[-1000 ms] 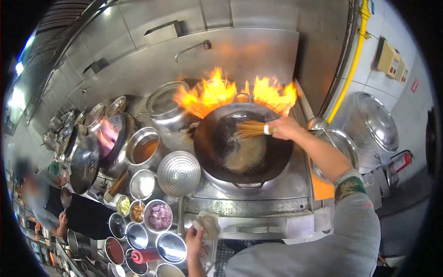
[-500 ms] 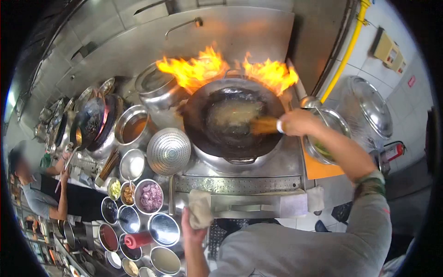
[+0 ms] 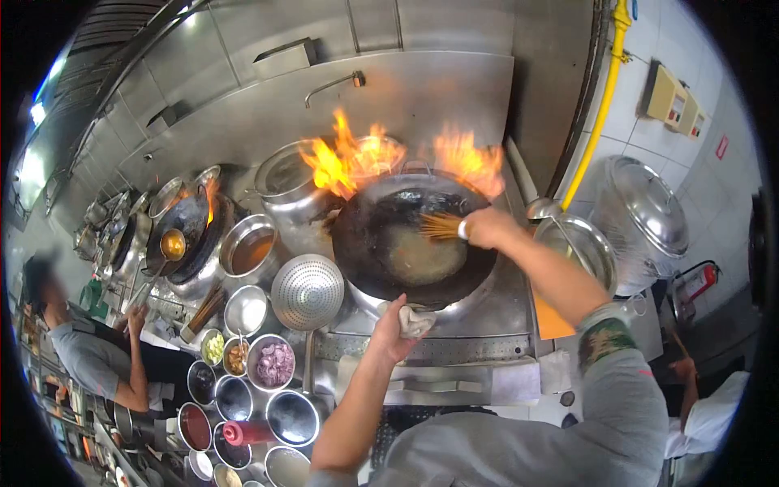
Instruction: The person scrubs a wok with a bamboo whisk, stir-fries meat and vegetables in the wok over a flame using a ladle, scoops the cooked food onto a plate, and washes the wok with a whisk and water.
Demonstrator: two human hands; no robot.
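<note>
The right grip is closed round the white-banded end of a brush, whose bristles point leftward from it inside a big dark wok, at the edge of a shallow pool of liquid. The left grip, nearer the body, is folded round a cloth at the wok's near edge (whether the fingers also have the handle there, the cloth hides).

Just left of the left grip lies a strainer, its handle running back toward the body. Below the right forearm is an orange board, and to the right of the right grip sits a steel bowl. Ahead of that grip, flames rise behind the wok's far rim.

Farther left of the left grip stand a bowl of sliced onion, a red bottle and a pot of brown liquid. Well ahead of both grips, a tap juts from the wall. Far off to their left, a person in a grey shirt holds a ladle over a second wok.
</note>
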